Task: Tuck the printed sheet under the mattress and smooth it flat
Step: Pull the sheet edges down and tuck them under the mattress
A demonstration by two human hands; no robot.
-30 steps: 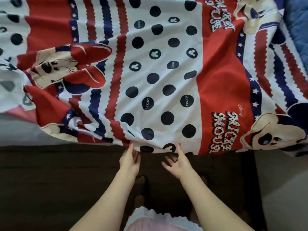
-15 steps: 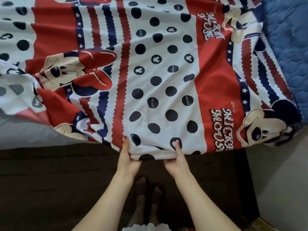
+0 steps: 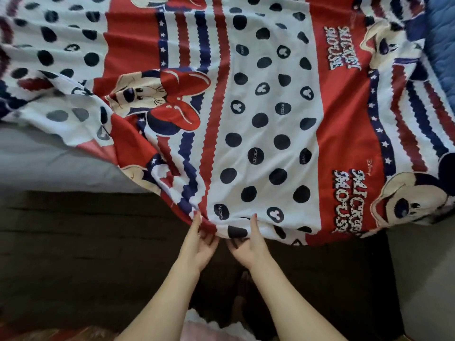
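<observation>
Red-white-navy cartoon-print cotton sheet (image 3: pixel 270 119): near hem pinched by left hand (image 3: pixel 199 244) & right hand (image 3: pixel 248 247), side by side; grey mattress (image 3: pixel 49 163) bare to sheet's left.

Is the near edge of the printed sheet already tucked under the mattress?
Not yet: red, white and navy printed sheet edge hangs loose, pinched by left hand and right hand.

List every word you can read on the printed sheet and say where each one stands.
"MICKEY MOUSE": printed sheet, red band, near lettering.
"MICKEY MOUSE": same band, far lettering.
"Disney": small script above the near lettering.
"MICKEY": inside a dark dot; repeated on others, some too blurred to read.
</observation>
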